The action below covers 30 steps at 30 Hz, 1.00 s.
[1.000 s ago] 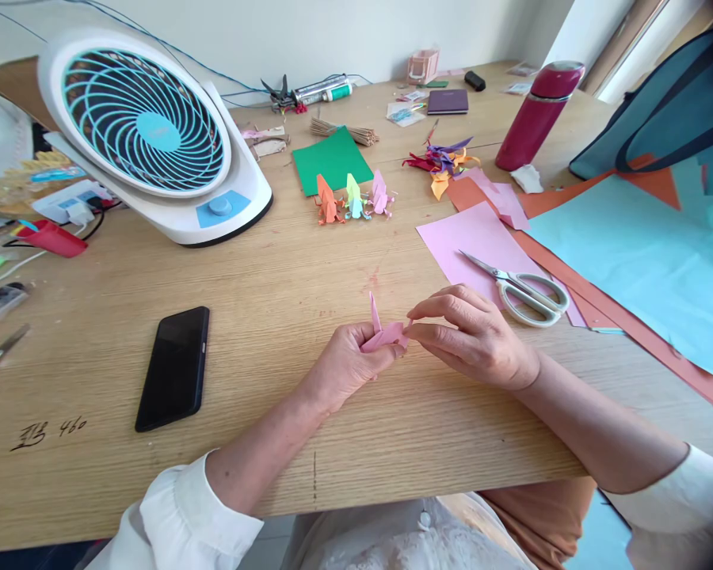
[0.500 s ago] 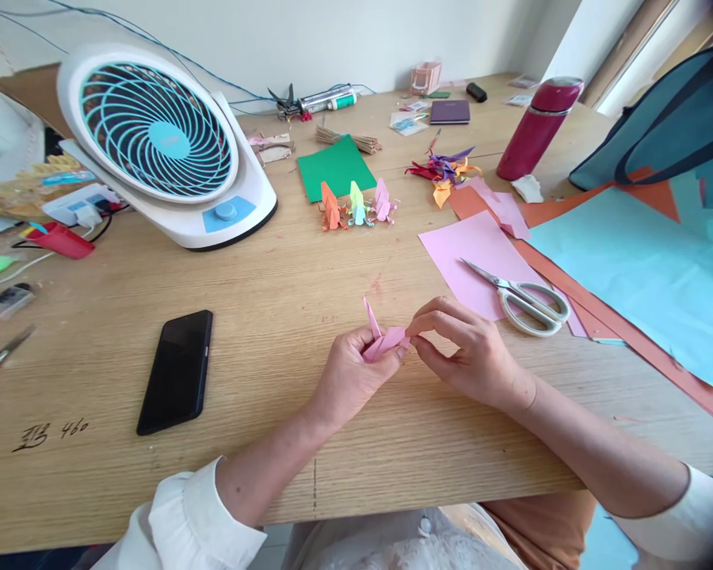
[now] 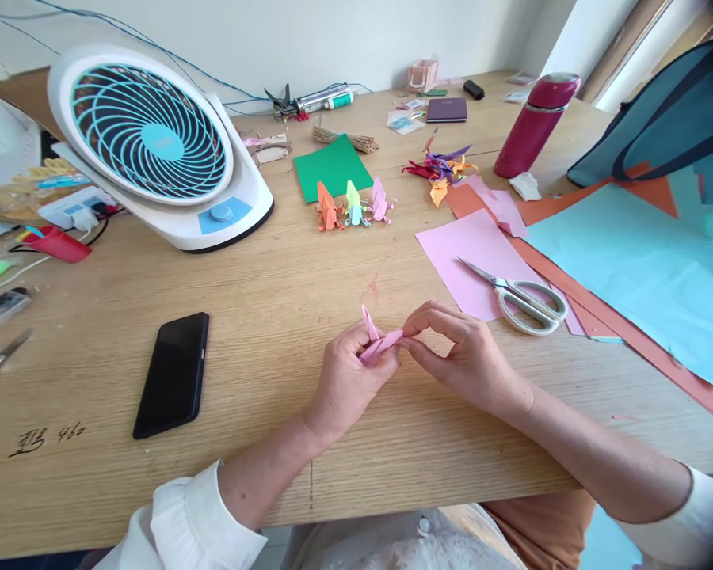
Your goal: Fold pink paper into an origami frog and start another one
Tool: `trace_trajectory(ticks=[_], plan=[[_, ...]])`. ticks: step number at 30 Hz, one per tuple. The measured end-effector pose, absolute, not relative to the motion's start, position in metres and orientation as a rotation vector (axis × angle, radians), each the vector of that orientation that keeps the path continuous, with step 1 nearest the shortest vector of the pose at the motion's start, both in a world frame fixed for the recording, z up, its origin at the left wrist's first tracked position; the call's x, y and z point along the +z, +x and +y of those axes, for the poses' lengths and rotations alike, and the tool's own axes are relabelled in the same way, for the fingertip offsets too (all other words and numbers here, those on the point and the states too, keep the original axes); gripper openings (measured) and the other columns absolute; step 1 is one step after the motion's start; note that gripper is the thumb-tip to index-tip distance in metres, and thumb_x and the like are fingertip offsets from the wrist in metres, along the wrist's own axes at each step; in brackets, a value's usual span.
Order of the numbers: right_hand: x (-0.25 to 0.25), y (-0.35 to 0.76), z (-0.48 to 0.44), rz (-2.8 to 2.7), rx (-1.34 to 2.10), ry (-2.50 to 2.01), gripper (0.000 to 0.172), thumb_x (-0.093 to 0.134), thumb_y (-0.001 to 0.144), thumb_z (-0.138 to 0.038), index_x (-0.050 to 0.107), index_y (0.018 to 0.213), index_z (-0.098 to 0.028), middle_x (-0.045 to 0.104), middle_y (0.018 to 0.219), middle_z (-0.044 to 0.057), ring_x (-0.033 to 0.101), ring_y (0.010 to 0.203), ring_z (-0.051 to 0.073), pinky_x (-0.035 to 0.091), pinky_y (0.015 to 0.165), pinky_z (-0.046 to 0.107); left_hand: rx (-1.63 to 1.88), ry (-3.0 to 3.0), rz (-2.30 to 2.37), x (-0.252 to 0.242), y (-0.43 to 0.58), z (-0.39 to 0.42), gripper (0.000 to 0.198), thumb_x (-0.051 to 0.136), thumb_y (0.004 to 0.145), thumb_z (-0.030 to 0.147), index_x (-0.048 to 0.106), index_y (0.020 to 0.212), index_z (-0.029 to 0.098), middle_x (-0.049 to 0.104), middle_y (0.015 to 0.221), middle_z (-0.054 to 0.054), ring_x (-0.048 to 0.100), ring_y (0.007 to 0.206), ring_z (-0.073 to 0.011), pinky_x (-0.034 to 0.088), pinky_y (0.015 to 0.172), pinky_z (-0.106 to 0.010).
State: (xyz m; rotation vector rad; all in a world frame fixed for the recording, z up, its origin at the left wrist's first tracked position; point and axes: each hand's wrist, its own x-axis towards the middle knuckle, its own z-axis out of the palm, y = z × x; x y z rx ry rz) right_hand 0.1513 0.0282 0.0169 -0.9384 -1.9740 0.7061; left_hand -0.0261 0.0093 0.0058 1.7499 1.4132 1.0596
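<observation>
A small folded pink paper (image 3: pixel 381 346) is between my hands above the front of the table, one narrow point of it sticking up. My left hand (image 3: pixel 352 384) is closed round its left part, thumb along the near side. At its right end my right hand (image 3: pixel 464 352) pinches the paper between thumb and fingertips. Part of the paper is hidden by the fingers. Farther back stand three folded paper figures: an orange one (image 3: pixel 327 207), a yellow-green and blue one (image 3: pixel 355 206) and a pink one (image 3: pixel 379 201).
Scissors (image 3: pixel 526 301) lie on a pink sheet (image 3: pixel 451 253) at the right, beside a large light-blue sheet (image 3: pixel 635 269). A phone (image 3: pixel 173 376) lies left of my hands. Behind stand a fan (image 3: pixel 154 142), a green sheet (image 3: pixel 326 168), a red flask (image 3: pixel 535 127) and a blue bag (image 3: pixel 677 119).
My right fingertips have shifted slightly along the right end of the pink paper, which is tilted a little differently. The whole view has moved slightly; both hands keep their hold.
</observation>
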Motion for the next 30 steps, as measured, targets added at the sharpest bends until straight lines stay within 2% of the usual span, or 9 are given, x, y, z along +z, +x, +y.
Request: trace_trajectory(ticks=[6, 10, 14, 17, 20, 25, 30], plan=[[0.015, 0.151, 0.027, -2.034, 0.579, -0.929, 0.012, 0.055, 0.089, -0.008, 0.055, 0.084, -0.019, 0.06, 0.081, 0.003, 0.056, 0.075, 0.017, 0.045, 0.068, 0.031, 1.107, 1.808, 1.366, 0.003, -0.026, 0.011, 0.015, 0.066, 0.084, 0.022, 0.06, 0.071, 0.017, 0.052, 0.066, 0.004, 0.045, 0.059, -0.0085, 0.037, 0.057, -0.021], [0.015, 0.152, 0.026, -2.111, 0.496, -0.94, 0.013, 0.054, 0.089, -0.008, 0.052, 0.081, -0.019, 0.058, 0.077, 0.003, 0.054, 0.071, 0.017, 0.043, 0.065, 0.031, 1.115, 1.755, 1.267, 0.006, -0.025, 0.011, 0.007, 0.068, 0.084, 0.022, 0.065, 0.081, 0.017, 0.061, 0.075, 0.002, 0.052, 0.066, -0.0095, 0.042, 0.063, -0.021], [0.017, 0.153, 0.026, -2.039, 0.667, -0.999, 0.011, 0.057, 0.09, -0.013, 0.054, 0.082, -0.019, 0.06, 0.077, 0.001, 0.056, 0.07, 0.015, 0.043, 0.064, 0.028, 1.086, 1.652, 1.255, 0.01, -0.026, 0.011, 0.012, 0.069, 0.085, 0.028, 0.066, 0.082, 0.016, 0.06, 0.07, 0.003, 0.051, 0.063, -0.0087, 0.042, 0.062, -0.02], [0.018, 0.155, 0.028, -1.958, 0.895, -0.992, 0.005, 0.054, 0.095, -0.016, 0.057, 0.094, -0.02, 0.064, 0.082, 0.0, 0.06, 0.074, 0.013, 0.046, 0.067, 0.026, 1.065, 1.546, 1.244, 0.01, -0.028, 0.013, 0.013, 0.069, 0.085, 0.03, 0.069, 0.087, 0.016, 0.064, 0.075, 0.001, 0.054, 0.068, -0.0101, 0.045, 0.065, -0.021], [0.017, 0.159, 0.032, -1.954, 0.942, -0.898, 0.015, 0.047, 0.096, -0.01, 0.057, 0.101, -0.02, 0.065, 0.089, 0.002, 0.062, 0.083, 0.013, 0.049, 0.074, 0.026, 1.045, 1.401, 1.225, 0.01, -0.031, 0.016, 0.018, 0.071, 0.083, 0.034, 0.072, 0.087, 0.017, 0.065, 0.078, 0.0, 0.054, 0.07, -0.0109, 0.048, 0.064, -0.022], [0.013, 0.164, 0.039, -2.09, 0.642, -0.712, 0.022, 0.052, 0.091, -0.003, 0.059, 0.102, -0.02, 0.066, 0.092, 0.005, 0.062, 0.086, 0.016, 0.05, 0.076, 0.03, 0.953, 1.134, 1.146, 0.016, -0.033, 0.019, 0.024, 0.076, 0.076, 0.038, 0.07, 0.074, 0.015, 0.051, 0.062, 0.003, 0.045, 0.058, -0.0085, 0.046, 0.053, -0.02], [0.016, 0.165, 0.041, -2.258, 0.326, -0.537, 0.019, 0.057, 0.09, -0.006, 0.061, 0.102, -0.02, 0.066, 0.094, 0.008, 0.06, 0.083, 0.019, 0.05, 0.072, 0.034, 0.909, 1.066, 1.107, 0.018, -0.032, 0.019, 0.026, 0.08, 0.07, 0.036, 0.067, 0.068, 0.014, 0.052, 0.065, 0.002, 0.046, 0.06, -0.0084, 0.046, 0.052, -0.018]])
